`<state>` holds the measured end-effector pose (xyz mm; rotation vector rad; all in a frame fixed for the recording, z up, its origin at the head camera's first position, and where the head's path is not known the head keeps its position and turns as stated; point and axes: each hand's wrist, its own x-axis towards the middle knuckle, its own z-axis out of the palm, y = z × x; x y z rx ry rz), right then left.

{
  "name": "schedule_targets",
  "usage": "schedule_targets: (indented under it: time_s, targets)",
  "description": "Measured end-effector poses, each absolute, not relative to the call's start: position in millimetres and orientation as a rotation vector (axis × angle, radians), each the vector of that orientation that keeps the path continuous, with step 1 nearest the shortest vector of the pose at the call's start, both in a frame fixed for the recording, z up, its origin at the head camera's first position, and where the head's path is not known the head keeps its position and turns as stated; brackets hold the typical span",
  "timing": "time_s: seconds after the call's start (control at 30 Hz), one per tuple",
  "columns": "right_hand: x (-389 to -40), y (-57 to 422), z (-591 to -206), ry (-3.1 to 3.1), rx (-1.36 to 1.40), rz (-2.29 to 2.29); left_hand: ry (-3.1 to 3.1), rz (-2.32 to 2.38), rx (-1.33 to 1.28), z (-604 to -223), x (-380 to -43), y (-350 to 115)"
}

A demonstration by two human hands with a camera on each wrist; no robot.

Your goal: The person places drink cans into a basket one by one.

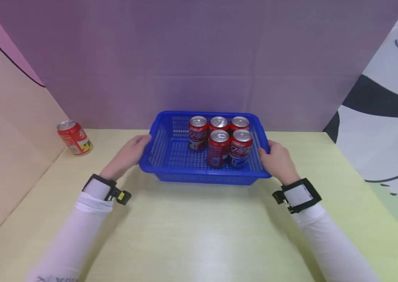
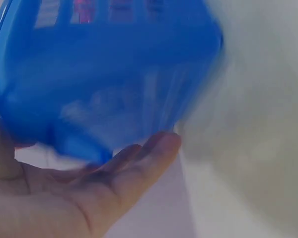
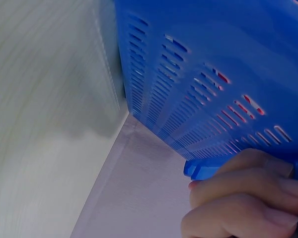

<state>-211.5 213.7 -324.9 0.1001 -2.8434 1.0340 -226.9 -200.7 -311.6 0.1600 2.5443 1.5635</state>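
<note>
A blue plastic basket with slotted walls is at the back of the table, between both hands. Several red soda cans stand upright in its middle and right part. My left hand holds the basket's left rim, thumb on top; its fingers reach beneath the rim in the left wrist view. At the right end, my right hand grips the rim, with curled fingers under it. A shadow shows below the basket, which seems slightly raised. Another red can is far left, away from the hands.
The pale wooden table runs back to a purple-grey wall panel. A painted panel borders the left side; another with a cartoon animal stands at the right.
</note>
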Motion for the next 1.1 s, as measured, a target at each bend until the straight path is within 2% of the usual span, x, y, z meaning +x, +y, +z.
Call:
schedule_targets:
  time_s: [0.3,0.57,0.87,1.1]
  targets:
    - [-210.7,215.0,-323.5,-2.825,0.118,0.994,3.363,0.974,0.082,-270.3,-259.4,-285.0]
    - [-211.6,212.6,-324.5,-2.841,0.102,1.026,3.351,0.54,-0.188,-271.5,-274.0,-361.4]
    - [-210.6,212.5,-324.4,-2.84,0.089,1.0,3.162,0.452,-0.293,-281.5,-273.5,-386.8]
    - [-210.2,213.0,-325.7,-2.836,0.073,1.013,3.153,0.476,-0.217,-287.4,-286.1,-390.9]
